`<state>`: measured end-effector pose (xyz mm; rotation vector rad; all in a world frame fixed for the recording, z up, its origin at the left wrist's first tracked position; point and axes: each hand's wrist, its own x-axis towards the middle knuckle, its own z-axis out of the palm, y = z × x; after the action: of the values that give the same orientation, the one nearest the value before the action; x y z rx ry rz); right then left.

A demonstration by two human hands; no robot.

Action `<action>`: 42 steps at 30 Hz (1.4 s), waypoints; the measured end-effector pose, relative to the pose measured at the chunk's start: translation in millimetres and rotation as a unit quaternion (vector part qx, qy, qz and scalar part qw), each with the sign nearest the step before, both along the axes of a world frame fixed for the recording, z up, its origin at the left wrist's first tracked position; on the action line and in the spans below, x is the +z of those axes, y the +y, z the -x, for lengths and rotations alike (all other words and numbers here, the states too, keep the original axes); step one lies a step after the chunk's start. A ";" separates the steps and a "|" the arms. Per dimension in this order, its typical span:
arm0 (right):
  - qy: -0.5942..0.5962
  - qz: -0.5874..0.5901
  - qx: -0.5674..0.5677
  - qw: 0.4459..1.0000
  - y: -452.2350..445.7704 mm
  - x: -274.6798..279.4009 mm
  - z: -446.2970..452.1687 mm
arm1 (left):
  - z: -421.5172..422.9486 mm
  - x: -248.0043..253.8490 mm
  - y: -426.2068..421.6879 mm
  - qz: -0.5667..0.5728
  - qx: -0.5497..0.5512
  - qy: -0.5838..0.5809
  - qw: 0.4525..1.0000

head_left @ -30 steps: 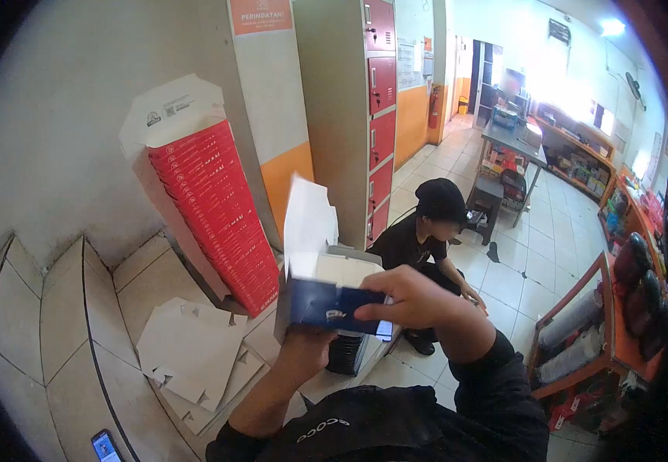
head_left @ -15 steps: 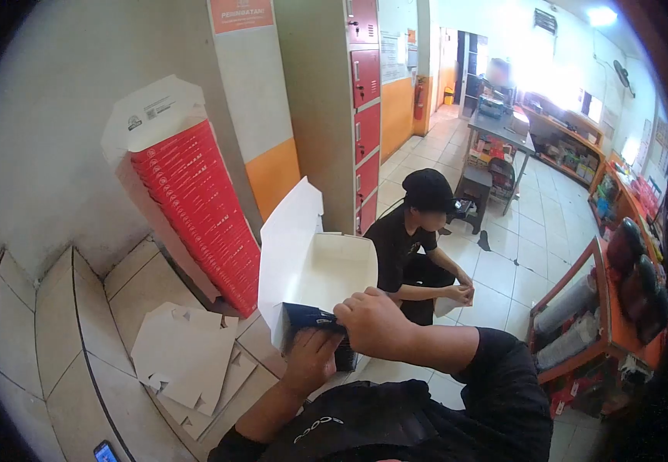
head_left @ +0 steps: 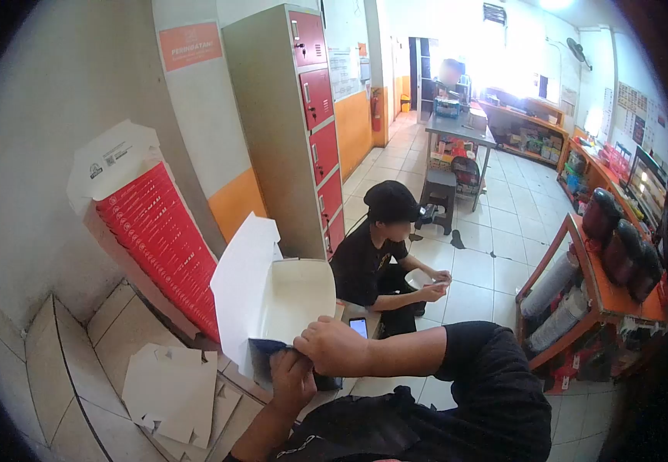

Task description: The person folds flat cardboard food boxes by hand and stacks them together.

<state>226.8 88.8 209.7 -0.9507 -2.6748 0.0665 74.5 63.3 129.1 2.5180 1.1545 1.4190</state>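
A cardboard food box [head_left: 297,296], white inside with its lid flap [head_left: 235,281] raised on the left, stands in front of me. Its near side shows dark blue print. My right hand [head_left: 332,348] grips the top edge of that near side, fingers curled over it. Just left of it and lower, my left hand [head_left: 291,377] pinches the same blue side from outside; its fingertips are partly hidden. Flat white cardboard sheets [head_left: 170,393] lie on the tiled step to the left of my left hand.
A tall stack of red folded boxes [head_left: 157,239] leans by the wall. Lockers [head_left: 287,138] stand behind. A co-worker [head_left: 380,254] sits close on the right, holding a white piece. A phone [head_left: 358,327] lies beside the box. An orange rack [head_left: 596,269] stands at right.
My view has swung right, so everything sits further left. Both hands stay on the box's near side, now closer together. The co-worker's white piece has changed position, and a phone has come into view.
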 end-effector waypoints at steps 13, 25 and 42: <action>-0.131 0.135 0.047 0.981 19.0 0.9 1.9 | 8.5 13.1 0.3 -0.051 0.034 0.027 0.998; -0.037 0.042 -0.118 0.991 156.2 -20.8 -3.1 | 11.8 17.7 -3.1 -0.047 0.036 0.093 0.994; -0.024 0.108 -0.097 0.989 159.8 -26.4 -10.1 | 15.4 15.2 1.5 -0.057 -0.011 0.091 0.994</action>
<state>236.8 248.7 183.3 -1.2901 -2.6427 0.2989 59.2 64.8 144.3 2.7798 1.0957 1.3091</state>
